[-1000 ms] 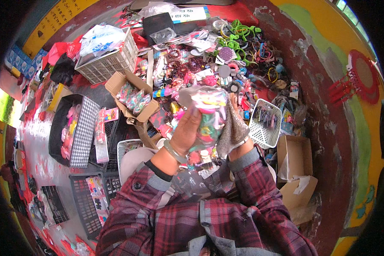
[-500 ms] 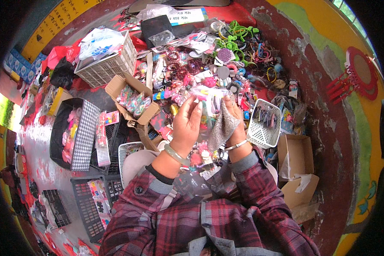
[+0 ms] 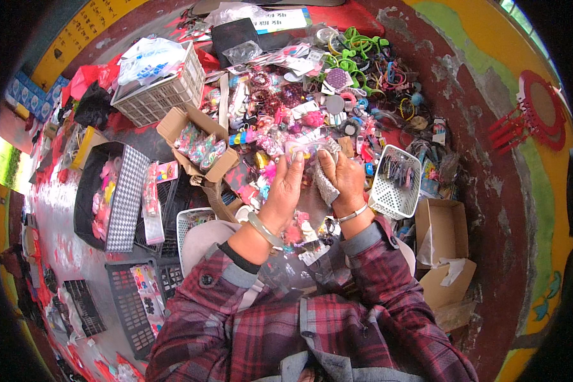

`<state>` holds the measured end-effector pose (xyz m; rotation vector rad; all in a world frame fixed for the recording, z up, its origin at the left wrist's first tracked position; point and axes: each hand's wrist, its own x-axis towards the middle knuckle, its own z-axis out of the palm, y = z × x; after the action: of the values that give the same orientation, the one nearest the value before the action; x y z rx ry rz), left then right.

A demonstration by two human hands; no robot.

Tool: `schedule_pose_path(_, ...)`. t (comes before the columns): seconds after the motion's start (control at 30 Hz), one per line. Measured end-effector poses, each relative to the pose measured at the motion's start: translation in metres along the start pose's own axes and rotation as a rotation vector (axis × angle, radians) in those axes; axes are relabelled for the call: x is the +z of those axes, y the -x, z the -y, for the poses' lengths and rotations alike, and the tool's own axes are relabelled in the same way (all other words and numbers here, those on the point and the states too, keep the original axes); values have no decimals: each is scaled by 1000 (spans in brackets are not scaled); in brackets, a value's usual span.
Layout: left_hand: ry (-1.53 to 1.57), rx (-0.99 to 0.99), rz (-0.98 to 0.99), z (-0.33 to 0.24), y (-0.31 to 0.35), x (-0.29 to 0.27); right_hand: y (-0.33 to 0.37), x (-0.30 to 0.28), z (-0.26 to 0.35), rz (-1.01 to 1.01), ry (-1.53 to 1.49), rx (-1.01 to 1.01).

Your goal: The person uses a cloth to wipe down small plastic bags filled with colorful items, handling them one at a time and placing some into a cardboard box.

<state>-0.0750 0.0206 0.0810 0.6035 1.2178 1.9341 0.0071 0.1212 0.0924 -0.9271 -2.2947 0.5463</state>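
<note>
Packet [image 3: 309, 153] of small bright bits is up betw. both hands: left hand [image 3: 285, 191] & right hand [image 3: 342, 180], fingers pinching it. Hair clips [image 3: 312, 108] piled just past it. White basket [image 3: 395, 181] w/ dark clips right beside. Box [image 3: 200, 143] w/ colored bands on left. Empty box [image 3: 442, 223] by wall.

A red cloth [image 3: 134, 130] spread over the floor carries the wares. Far left stands a white lattice basket [image 3: 162, 95]; near it lies an open cardboard box [image 3: 200, 143] of bright trinkets. A black tray [image 3: 105, 194] sits left. Right, a small white basket [image 3: 396, 181] and empty cardboard boxes [image 3: 442, 245].
</note>
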Motion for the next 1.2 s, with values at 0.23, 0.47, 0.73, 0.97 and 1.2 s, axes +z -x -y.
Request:
schedule_pose_path(0.23, -313, 267, 5, 0, -7, 1, -2, -8, 15, -173, -466, -28)
schedule_pose_path(0.47, -442, 157, 116, 0, -6, -1, -1, -8, -5, -268, -311, -3)
schedule_pose_path(0.73, 304, -305, 123, -5, -4, -6, -21, -44, -16, 75, -1951, 282)
schedule_pose_path(0.97, 650, -288, 287, -20, -8, -15, -24, -41, -13, 3, -1736, 174)
schedule_pose_path(1.2, 180, -343, -197, -18, 2, 5, 13, -2, 20, 194, -778, -131)
